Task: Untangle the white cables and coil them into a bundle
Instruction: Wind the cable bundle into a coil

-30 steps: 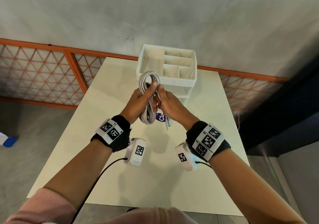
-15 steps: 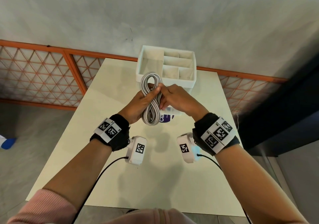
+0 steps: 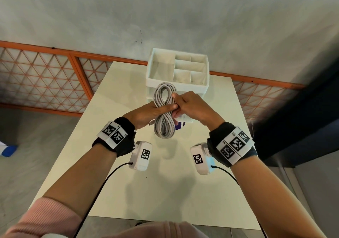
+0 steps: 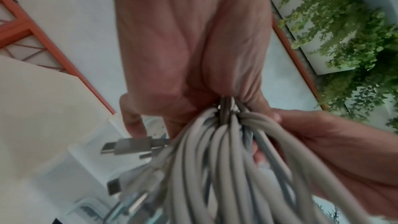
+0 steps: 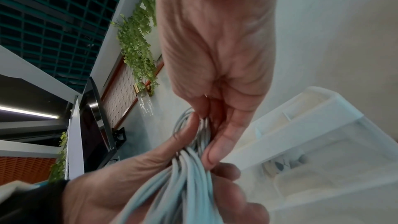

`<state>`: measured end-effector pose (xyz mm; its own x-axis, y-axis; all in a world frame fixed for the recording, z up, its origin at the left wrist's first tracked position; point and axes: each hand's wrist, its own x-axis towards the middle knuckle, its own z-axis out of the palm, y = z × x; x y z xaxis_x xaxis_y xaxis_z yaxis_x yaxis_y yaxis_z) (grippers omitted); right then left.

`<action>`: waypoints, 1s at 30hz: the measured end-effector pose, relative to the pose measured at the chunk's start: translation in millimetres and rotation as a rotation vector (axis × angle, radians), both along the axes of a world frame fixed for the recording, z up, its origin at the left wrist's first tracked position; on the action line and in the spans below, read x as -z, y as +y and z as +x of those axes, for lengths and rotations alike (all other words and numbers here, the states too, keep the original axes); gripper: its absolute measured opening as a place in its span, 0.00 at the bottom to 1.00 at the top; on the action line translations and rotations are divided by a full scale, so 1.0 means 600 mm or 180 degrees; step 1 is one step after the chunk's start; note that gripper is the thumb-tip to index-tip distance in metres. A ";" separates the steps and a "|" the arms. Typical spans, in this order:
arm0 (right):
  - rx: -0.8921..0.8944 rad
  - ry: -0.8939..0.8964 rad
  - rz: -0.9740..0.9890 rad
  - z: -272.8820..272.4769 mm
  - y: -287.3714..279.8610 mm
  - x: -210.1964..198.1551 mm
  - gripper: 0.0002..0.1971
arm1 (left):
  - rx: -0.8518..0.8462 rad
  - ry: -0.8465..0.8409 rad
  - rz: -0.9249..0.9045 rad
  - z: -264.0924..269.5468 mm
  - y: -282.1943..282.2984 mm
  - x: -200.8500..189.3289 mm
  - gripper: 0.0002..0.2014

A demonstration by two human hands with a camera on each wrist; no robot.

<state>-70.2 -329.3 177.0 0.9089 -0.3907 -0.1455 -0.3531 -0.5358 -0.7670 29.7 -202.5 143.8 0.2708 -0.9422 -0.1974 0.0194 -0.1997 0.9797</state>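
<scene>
Now twisted into a figure-eight where a second ago it hung as a plain loop, the coiled white cable bundle (image 3: 164, 109) is held above the desk (image 3: 165, 192), its waist gripped by the left hand (image 3: 146, 114) and pinched by the right hand (image 3: 192, 107), so coiling looks nearly finished.

Grey wall (image 3: 183, 17), orange lattice railing (image 3: 45, 83)

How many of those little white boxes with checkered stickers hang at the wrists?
2. One box hangs under the left wrist, the other under the right wrist, both above the table. None seems hidden.
</scene>
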 end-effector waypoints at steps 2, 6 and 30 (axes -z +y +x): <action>0.0047 -0.0167 -0.0223 -0.004 -0.004 0.005 0.23 | -0.0158 0.0036 0.0041 -0.001 -0.001 0.005 0.12; 0.0369 -0.0240 -0.0256 -0.018 -0.030 0.016 0.25 | -0.0467 0.0270 -0.0172 -0.010 0.003 0.012 0.06; -0.0531 0.0023 0.1252 -0.021 0.006 0.025 0.28 | -0.0937 0.0900 -0.1068 -0.055 -0.038 -0.021 0.11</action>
